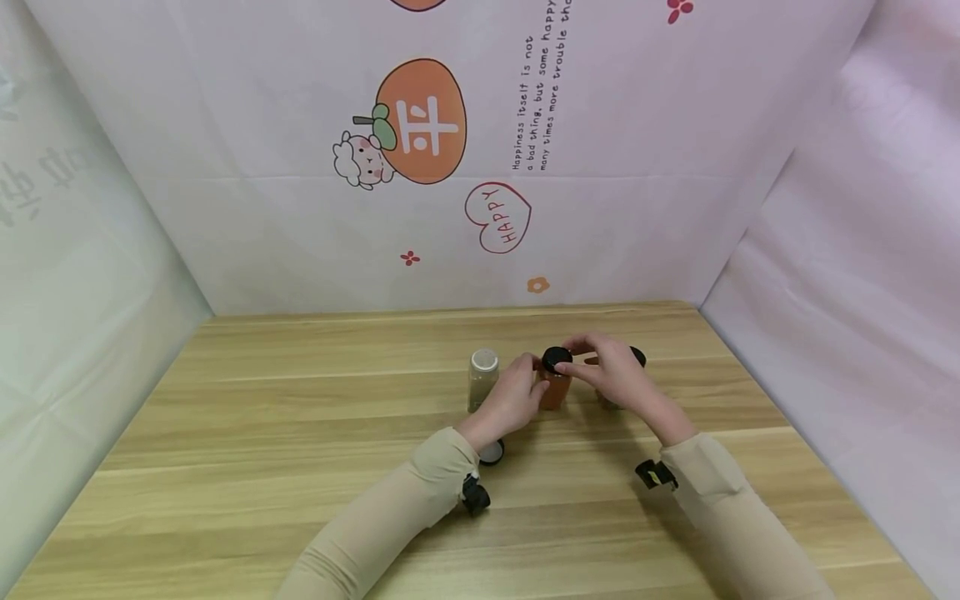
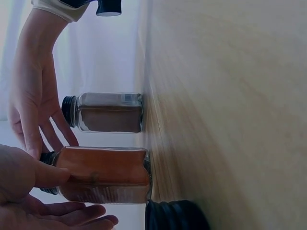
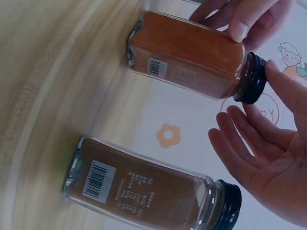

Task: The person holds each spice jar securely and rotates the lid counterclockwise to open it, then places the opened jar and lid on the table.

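Observation:
A glass spice jar of orange-red powder [image 1: 553, 395] stands upright on the table with a black screw lid [image 1: 557, 358] on it. My left hand [image 1: 512, 398] holds the jar near its neck, thumb on one side and fingers around the other. From the right, my right hand [image 1: 621, 377] pinches the lid between thumb and index finger; its other fingers spread away from the jar. Behind the right hand is a second spice jar of brown powder [image 3: 144, 187], black lid on. Left of the left hand stands a jar with a white top [image 1: 483, 362], no black lid on it.
A loose black lid [image 1: 491, 452] lies on the wooden table [image 1: 300, 467] near the left wrist, its pale inside facing up. Printed white cloth [image 1: 285, 208] walls in the back and both sides of the table.

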A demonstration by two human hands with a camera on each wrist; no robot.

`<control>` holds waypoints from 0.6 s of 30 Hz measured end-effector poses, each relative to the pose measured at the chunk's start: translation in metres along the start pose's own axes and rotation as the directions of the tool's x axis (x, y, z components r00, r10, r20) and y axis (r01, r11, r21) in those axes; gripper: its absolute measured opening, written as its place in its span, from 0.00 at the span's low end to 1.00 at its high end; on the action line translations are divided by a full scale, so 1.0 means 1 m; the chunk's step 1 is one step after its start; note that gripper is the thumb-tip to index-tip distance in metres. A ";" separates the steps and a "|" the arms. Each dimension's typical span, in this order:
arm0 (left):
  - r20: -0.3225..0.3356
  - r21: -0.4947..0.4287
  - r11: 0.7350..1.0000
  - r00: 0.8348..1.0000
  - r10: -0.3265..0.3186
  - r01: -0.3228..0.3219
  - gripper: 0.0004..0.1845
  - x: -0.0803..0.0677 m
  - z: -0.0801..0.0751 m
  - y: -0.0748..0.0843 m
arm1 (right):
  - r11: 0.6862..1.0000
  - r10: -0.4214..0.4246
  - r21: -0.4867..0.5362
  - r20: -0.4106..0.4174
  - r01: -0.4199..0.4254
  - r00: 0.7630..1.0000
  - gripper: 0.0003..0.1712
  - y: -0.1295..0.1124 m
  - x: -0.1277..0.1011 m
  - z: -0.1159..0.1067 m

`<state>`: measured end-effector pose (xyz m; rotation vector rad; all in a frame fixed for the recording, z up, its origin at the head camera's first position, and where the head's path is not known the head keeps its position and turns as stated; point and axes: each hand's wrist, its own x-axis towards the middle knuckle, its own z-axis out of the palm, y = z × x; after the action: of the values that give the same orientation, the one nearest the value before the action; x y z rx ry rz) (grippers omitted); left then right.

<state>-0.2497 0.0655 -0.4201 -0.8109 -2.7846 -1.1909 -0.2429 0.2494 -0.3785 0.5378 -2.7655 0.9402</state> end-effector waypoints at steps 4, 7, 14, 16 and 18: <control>0.000 -0.011 1.000 1.000 -0.005 0.005 0.18 0.000 0.000 0.000 | 1.000 0.000 -0.014 -0.005 0.000 1.000 0.26 -0.001 0.000 -0.001; 0.003 -0.012 1.000 1.000 -0.009 0.009 0.18 -0.001 0.000 0.000 | 1.000 0.018 -0.010 -0.007 -0.018 1.000 0.29 -0.001 0.000 0.000; -0.003 -0.004 1.000 1.000 0.007 -0.007 0.17 0.000 0.001 -0.001 | 0.999 0.038 -0.005 0.003 -0.038 0.999 0.28 -0.002 0.001 -0.001; -0.005 -0.005 1.000 1.000 0.011 -0.011 0.16 0.000 0.001 -0.001 | 1.000 0.031 -0.004 0.019 -0.031 0.999 0.27 -0.002 0.002 -0.002; -0.003 -0.004 1.000 1.000 0.009 -0.009 0.16 0.000 0.001 -0.001 | 1.000 0.017 -0.001 0.040 -0.017 0.999 0.26 -0.002 0.003 -0.003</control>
<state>-0.2500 0.0651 -0.4213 -0.8200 -2.7741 -1.1953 -0.2444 0.2490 -0.3739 0.5399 -2.8102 0.9424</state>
